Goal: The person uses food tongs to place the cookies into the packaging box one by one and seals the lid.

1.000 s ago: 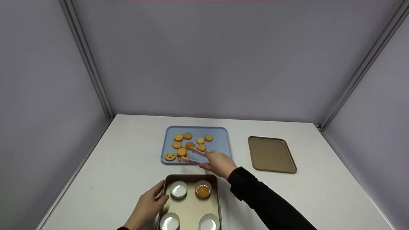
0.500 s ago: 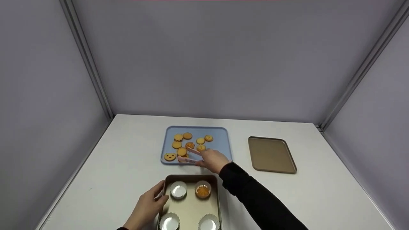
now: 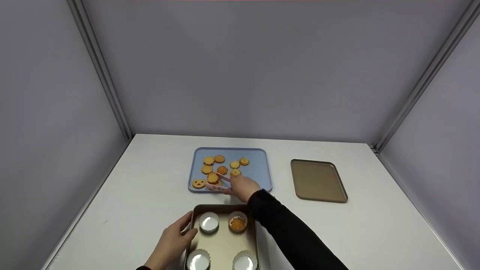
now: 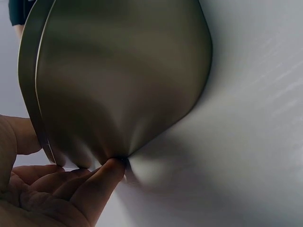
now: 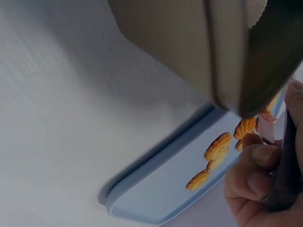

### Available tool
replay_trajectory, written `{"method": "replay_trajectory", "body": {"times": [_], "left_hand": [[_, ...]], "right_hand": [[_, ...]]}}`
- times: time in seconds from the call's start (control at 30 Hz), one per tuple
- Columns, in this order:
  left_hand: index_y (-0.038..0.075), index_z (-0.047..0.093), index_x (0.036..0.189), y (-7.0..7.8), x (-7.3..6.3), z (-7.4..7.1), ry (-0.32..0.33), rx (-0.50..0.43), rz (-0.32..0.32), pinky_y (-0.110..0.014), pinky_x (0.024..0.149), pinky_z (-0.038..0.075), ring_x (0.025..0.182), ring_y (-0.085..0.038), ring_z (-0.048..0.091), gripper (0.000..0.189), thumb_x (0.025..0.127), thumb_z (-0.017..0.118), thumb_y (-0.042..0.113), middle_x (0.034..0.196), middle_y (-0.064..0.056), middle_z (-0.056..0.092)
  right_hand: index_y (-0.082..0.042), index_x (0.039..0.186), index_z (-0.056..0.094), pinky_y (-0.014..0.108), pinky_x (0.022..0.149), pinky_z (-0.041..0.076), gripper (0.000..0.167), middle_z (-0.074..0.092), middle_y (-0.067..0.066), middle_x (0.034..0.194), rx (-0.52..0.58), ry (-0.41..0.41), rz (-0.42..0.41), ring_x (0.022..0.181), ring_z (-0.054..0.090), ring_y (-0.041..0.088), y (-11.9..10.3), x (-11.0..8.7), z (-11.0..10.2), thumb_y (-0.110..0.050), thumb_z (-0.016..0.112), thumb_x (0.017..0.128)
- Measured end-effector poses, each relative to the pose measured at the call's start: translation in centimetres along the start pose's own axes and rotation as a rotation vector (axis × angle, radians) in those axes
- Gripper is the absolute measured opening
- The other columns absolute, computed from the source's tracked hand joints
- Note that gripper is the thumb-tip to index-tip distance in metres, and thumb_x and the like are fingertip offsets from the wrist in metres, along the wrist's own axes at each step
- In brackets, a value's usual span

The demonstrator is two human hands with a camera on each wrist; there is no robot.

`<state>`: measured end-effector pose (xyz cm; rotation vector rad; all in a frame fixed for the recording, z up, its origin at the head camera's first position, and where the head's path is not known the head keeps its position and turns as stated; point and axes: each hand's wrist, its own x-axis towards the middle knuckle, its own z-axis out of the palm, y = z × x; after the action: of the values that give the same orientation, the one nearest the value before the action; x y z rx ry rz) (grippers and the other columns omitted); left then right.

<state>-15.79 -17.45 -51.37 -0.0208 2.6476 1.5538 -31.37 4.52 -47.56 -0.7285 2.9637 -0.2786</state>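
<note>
- One cup (image 3: 237,214) out of four in the baking pan (image 3: 224,243) has an orange cookie (image 3: 237,225) in it; this is the far cup on the right side of the pan
- Three others, the far-left cup (image 3: 209,222), the near-left cup (image 3: 198,260) and the near-right cup (image 3: 245,261), show only a pale shine inside and look bare
- Going by those cups, the work seems about a quarter done, with three left that have no cookie
- Plenty of loose cookies lie on the blue tray (image 3: 259,168), among them a face cookie (image 3: 199,183) near its front left corner
- The right hand (image 3: 243,186) grips pink tongs (image 3: 215,187), whose arms are spread apart over the front of the blue tray
- Between the tips of the tongs, or just under them, is a round cookie (image 3: 213,177), which seems to overlap another; whether the tongs touch it cannot be told
- That round cookie lies beyond the tongs, to the left of the right hand, and farther from the person than the left hand (image 3: 170,242)
- The left hand holds the left side of the baking pan, thumb over the rim and fingertips against the outer wall
- A gold tray (image 3: 318,180) sits off to the right, well apart from both hands
</note>
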Motion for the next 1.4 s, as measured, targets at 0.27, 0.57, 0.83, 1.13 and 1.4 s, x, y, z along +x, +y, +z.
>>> {"method": "replay_trajectory", "body": {"times": [0.27,0.57,0.83,1.13,1.4], "left_hand": [[-0.004,0.043,0.152,-0.2,-0.2,0.0,0.004,-0.008,0.02,-0.049,0.105,0.053,0.135,-0.046,0.051,0.06,0.099,0.066,0.013,0.153,-0.028,0.044],[-0.004,0.042,0.153,-0.1,0.0,0.0,-0.012,-0.011,0.004,-0.049,0.105,0.053,0.136,-0.046,0.049,0.061,0.1,0.066,0.014,0.155,-0.028,0.043],[-0.002,0.041,0.154,-0.1,0.3,0.2,-0.024,-0.009,-0.017,-0.051,0.106,0.052,0.135,-0.046,0.051,0.061,0.1,0.065,0.016,0.155,-0.027,0.042],[-0.002,0.041,0.154,-0.1,0.4,0.0,-0.016,-0.015,-0.018,-0.051,0.106,0.051,0.135,-0.046,0.051,0.062,0.1,0.065,0.015,0.155,-0.028,0.043],[-0.002,0.042,0.153,0.0,0.3,-0.2,-0.013,0.0,-0.008,-0.052,0.107,0.05,0.135,-0.046,0.051,0.061,0.099,0.066,0.013,0.154,-0.027,0.044]], "right_hand": [[-0.007,0.106,0.069,0.04,0.071,0.061,0.032,0.071,0.008,0.093,-0.082,0.04,-0.073,0.08,0.07,0.027,0.3,-0.4,0.1,-0.038,0.067,0.1],[-0.004,0.125,0.067,0.045,0.078,0.061,0.037,0.072,0.014,0.11,-0.049,0.13,-0.203,0.09,0.071,0.033,2.2,-2.1,-1.1,-0.031,0.068,0.1],[-0.007,0.121,0.065,0.043,0.067,0.058,0.031,0.068,0.012,0.095,-0.046,0.234,-0.343,0.078,0.069,0.03,3.8,-4.2,-2.2,-0.03,0.067,0.1],[-0.005,0.128,0.062,0.039,0.064,0.058,0.038,0.068,0.008,0.096,-0.041,0.277,-0.474,0.074,0.068,0.024,4.5,-6.6,-2.5,-0.031,0.065,0.101],[-0.007,0.128,0.063,0.031,0.061,0.057,0.037,0.068,0.004,0.098,-0.089,0.257,-0.575,0.071,0.067,0.018,4.1,-8.4,-2.5,-0.034,0.063,0.102]]}}
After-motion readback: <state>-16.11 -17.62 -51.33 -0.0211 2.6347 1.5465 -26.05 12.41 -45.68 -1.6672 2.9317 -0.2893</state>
